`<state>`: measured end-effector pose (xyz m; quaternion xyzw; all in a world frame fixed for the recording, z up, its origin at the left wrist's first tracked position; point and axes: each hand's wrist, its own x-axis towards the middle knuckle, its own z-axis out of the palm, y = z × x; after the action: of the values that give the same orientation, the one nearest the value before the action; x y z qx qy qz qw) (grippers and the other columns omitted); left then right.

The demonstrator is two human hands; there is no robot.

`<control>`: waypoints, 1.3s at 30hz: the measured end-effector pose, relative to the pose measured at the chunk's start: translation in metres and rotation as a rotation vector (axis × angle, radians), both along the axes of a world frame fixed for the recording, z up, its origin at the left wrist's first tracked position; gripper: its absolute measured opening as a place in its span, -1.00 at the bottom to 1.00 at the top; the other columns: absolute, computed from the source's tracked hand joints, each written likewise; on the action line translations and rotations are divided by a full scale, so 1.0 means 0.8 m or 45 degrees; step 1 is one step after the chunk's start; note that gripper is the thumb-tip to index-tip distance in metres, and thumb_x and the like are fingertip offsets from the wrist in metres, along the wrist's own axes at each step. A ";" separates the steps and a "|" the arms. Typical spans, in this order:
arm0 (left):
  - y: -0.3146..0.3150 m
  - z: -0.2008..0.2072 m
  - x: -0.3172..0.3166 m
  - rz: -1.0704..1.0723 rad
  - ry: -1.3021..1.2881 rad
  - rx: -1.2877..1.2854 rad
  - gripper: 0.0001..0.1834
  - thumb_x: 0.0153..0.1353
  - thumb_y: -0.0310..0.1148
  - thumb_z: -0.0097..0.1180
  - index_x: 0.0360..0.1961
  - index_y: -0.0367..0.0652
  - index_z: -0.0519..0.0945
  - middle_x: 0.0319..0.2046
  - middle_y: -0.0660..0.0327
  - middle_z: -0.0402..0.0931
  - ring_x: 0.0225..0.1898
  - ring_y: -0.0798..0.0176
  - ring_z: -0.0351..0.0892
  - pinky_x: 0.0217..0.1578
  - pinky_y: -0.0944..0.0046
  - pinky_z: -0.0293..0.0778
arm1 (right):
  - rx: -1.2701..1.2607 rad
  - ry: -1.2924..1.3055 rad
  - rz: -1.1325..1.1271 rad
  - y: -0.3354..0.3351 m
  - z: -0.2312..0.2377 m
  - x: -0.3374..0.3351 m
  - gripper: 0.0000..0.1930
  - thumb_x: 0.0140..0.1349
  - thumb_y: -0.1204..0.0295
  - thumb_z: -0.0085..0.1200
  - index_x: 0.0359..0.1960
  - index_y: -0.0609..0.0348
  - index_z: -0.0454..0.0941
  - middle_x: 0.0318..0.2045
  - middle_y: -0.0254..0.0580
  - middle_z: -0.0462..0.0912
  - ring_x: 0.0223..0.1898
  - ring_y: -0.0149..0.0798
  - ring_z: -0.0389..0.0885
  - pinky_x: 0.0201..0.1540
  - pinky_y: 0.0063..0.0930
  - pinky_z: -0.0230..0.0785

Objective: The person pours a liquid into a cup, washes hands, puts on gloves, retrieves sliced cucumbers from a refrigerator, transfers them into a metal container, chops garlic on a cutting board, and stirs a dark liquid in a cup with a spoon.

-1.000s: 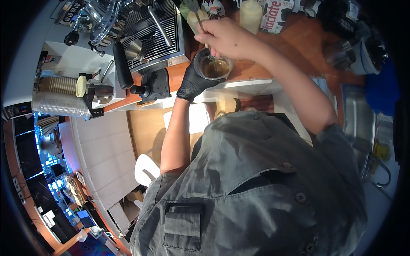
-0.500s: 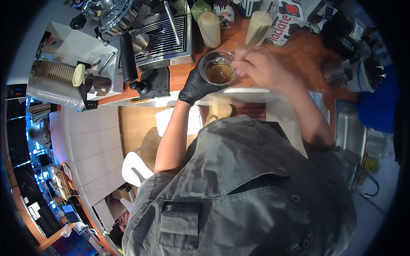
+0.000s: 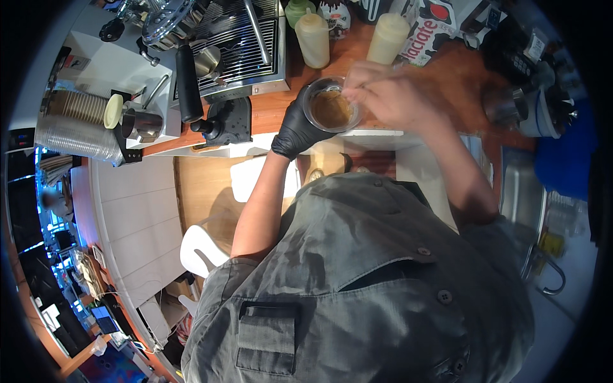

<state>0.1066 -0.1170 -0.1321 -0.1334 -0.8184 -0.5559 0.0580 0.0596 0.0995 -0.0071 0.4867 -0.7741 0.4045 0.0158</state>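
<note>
A clear plastic cup (image 3: 331,106) with cloudy brown liquid inside is at the counter's front edge. My left hand (image 3: 299,129), in a black glove, wraps round the cup's left side. Bare and smeared by motion, my right hand (image 3: 389,99) is at the cup's right rim with fingers pinched together. A thin, long metal utensil is in that pinch; it is almost lost in the blur now, and its kind is unclear. Just beyond the cup stand a squeeze bottle (image 3: 313,41) with pale contents and a second pale squeeze bottle (image 3: 388,39).
An espresso machine (image 3: 239,51) with a drip grate fills the back left. Before it lies a black tamping mat (image 3: 231,121). Stacked clear cups (image 3: 80,137) stand far left. A carton (image 3: 424,32) is at the back; a metal sink (image 3: 520,185) is at right.
My right hand has shifted slightly and keeps moving at the cup's rim. The liquid looks lighter and cloudier than before. The utensil's upper end, visible earlier, has blurred away.
</note>
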 end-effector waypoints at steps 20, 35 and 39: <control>-0.004 0.004 0.010 0.179 0.078 -0.134 0.00 -0.22 -0.14 0.63 0.28 -0.13 0.39 0.13 0.07 0.56 0.14 0.02 0.59 0.15 0.11 0.51 | 0.048 -0.023 0.019 -0.005 0.002 0.005 -0.82 0.31 0.42 0.16 -0.35 0.32 0.57 -0.39 -0.09 0.62 -0.30 0.00 0.63 -0.19 -0.22 0.45; -0.004 -0.001 0.011 0.179 -0.048 -0.050 0.07 -0.22 -0.19 0.66 0.32 -0.18 0.31 0.19 0.08 0.48 0.20 0.13 0.52 0.24 0.16 0.44 | -0.096 0.043 -0.080 -0.012 -0.016 -0.007 -0.83 0.30 0.47 0.16 -0.40 0.35 0.61 -0.41 -0.12 0.65 -0.35 -0.08 0.64 -0.28 -0.31 0.44; -0.005 0.003 0.010 0.182 -0.062 -0.036 0.05 -0.18 -0.25 0.66 0.32 -0.21 0.30 0.20 0.11 0.48 0.20 0.20 0.52 0.24 0.18 0.44 | -0.126 0.118 0.029 -0.029 -0.029 -0.010 -0.86 0.30 0.45 0.19 -0.34 0.28 0.61 -0.24 -0.20 0.67 -0.24 -0.05 0.65 -0.19 -0.22 0.50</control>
<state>0.1147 -0.1211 -0.1296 -0.0618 -0.8349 -0.5417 0.0757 0.0519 0.0763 -0.0305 0.5122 -0.7460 0.4195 0.0712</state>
